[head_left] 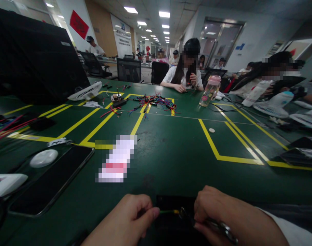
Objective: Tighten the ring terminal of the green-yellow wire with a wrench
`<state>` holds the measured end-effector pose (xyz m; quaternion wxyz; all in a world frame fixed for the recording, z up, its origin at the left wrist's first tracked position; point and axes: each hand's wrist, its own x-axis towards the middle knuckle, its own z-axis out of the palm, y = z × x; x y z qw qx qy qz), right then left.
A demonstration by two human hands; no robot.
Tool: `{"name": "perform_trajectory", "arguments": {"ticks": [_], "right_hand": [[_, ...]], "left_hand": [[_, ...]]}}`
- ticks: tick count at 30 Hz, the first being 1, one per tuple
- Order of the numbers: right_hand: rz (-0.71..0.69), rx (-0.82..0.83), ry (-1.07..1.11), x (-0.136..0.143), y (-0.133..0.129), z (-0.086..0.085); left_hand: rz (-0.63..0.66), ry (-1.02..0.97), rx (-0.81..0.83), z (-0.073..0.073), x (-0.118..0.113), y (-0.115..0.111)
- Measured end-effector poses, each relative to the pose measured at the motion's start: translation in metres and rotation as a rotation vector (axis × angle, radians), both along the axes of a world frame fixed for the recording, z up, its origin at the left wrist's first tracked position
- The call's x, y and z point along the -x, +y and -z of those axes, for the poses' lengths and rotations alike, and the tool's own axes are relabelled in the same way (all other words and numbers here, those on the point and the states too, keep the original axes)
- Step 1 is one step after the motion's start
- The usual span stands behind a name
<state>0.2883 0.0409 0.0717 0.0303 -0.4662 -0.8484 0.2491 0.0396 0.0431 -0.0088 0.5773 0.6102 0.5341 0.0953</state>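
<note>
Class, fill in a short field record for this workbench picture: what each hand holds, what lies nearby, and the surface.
Left hand: pinches one end of a thin green wire
Right hand: grips a metal tool at the wire's other end
Near left: black phone, white round puck
Centre: loose coloured wires
Surface: green table with yellow tape lines

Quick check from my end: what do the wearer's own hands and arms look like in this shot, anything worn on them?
Both hands are bare, with no gloves, rings or watch in view. The left hand comes in from the bottom edge with an uncovered forearm, so no sleeve shows on that side. The right hand ends in a white sleeve cuffed just past the wrist at the lower right corner.
</note>
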Motion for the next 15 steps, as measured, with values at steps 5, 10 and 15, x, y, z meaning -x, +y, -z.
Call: {"name": "perform_trajectory", "arguments": {"ticks": [5, 10, 15], "right_hand": [[-0.098, 0.000, -0.009, -0.001, 0.007, -0.003], [-0.130, 0.078, 0.052, -0.008, 0.011, -0.007], [0.223, 0.179, 0.075, -0.022, -0.006, 0.001]], "left_hand": [[-0.009, 0.000, 0.000, -0.002, 0.000, 0.000], [-0.014, -0.004, 0.026, -0.006, -0.002, 0.000], [-0.013, -0.008, 0.024, -0.004, -0.002, 0.002]]}}
